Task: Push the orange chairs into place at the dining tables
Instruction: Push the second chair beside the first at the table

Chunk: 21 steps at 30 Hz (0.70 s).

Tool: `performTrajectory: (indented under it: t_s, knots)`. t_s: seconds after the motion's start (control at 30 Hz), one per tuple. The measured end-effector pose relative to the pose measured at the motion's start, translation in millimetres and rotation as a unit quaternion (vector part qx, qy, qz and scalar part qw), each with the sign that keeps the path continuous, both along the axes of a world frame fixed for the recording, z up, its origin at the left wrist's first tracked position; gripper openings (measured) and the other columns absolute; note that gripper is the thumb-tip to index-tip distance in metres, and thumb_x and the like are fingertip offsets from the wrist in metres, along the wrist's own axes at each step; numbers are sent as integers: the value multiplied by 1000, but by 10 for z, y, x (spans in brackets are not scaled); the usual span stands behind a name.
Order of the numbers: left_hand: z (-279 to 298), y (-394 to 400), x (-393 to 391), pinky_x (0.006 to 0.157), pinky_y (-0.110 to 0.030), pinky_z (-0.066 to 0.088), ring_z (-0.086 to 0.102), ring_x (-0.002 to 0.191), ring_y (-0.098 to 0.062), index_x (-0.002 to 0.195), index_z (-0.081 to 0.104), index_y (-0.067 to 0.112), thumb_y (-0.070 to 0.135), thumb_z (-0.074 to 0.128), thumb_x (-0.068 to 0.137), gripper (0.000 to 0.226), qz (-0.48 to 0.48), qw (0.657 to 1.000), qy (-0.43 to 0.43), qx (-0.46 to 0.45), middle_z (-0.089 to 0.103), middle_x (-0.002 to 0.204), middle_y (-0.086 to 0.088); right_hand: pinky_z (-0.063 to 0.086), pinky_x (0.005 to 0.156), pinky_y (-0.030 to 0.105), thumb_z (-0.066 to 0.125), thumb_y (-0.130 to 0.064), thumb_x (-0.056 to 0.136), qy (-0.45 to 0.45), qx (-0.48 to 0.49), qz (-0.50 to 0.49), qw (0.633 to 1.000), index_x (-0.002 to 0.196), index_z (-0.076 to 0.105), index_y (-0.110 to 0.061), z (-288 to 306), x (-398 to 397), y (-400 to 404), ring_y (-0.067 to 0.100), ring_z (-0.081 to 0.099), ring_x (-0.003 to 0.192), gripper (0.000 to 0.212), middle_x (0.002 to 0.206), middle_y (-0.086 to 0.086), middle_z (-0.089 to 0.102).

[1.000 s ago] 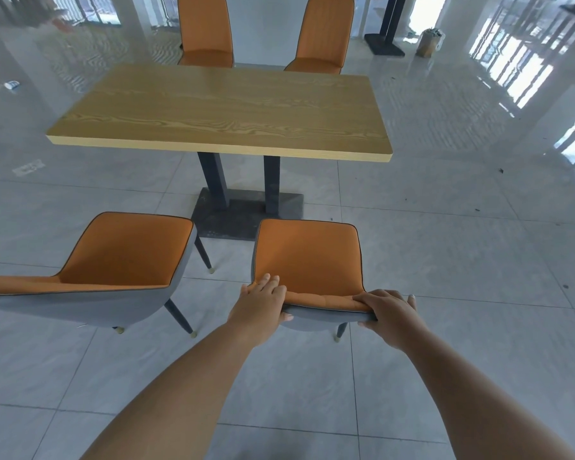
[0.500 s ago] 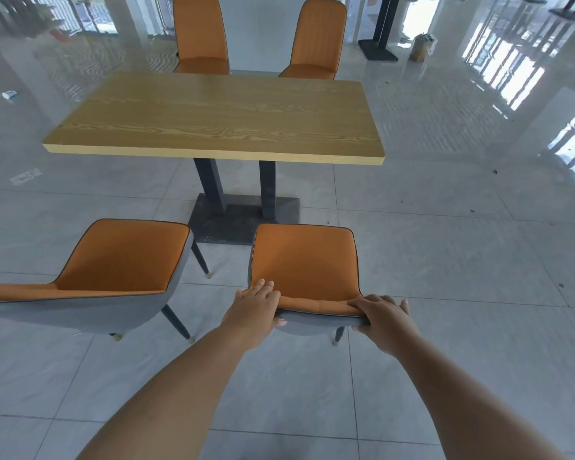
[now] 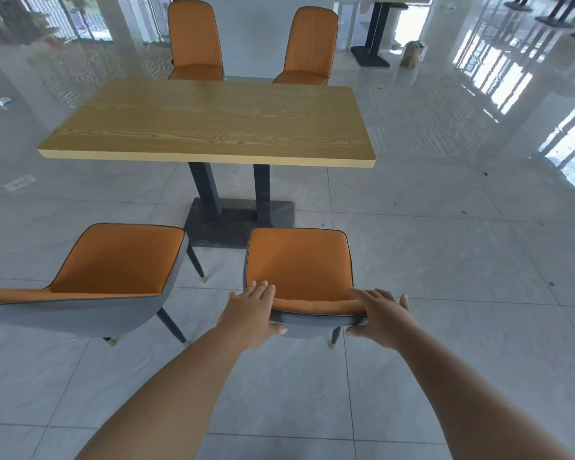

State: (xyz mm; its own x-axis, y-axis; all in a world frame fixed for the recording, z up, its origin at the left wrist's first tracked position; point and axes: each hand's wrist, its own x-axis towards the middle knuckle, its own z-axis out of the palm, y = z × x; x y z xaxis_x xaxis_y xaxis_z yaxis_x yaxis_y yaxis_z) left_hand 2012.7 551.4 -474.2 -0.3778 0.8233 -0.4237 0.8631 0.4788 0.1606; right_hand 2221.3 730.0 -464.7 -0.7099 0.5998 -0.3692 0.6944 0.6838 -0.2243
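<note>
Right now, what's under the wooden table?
Under the wooden table stand two dark posts on a flat dark base plate. No chair seat is under it. The top hides where the posts attach.

Layout: one table, four chairs, two per long side.
Rectangular wooden dining table [image 3: 206,121] centre; two orange upholstered chairs [image 3: 196,41] [image 3: 309,44] behind it, two grey-backed orange chairs [image 3: 113,260] [image 3: 297,260] before it, short of its edge. Left hand [image 3: 251,308] and right hand [image 3: 380,310] on the near-right chair's backrest top.
</note>
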Motion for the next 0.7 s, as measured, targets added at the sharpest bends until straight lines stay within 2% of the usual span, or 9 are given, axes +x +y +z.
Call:
performTrajectory:
  t_s: [0.17,0.47,0.7]
  knots:
    - [52,67,52,117,-52,5,-7,149,-21,154,-4,20,69,52,83,103,-1,1000,-2,19,-6,163,0,4,116,62,67,-63,76,18,-7,3,1000,150,19,-36,22,35,16,23,14,147,92,155,-8,31]
    - [156,135,46,117,-50,2,-10,149,-21,154,-4,19,71,50,83,103,-8,999,12,32,-8,163,0,1,117,60,63,-71,73,55,-13,28,998,150,19,-38,72,-18,-15,22,6,148,94,159,-7,22]
    - [344,189,40,118,-48,1,-9,149,-22,154,-3,20,74,48,81,105,-7,998,24,60,-6,163,0,0,118,56,65,-72,69,74,-4,13,997,151,14,-36,342,-6,-45,23,3,149,103,161,-2,14]
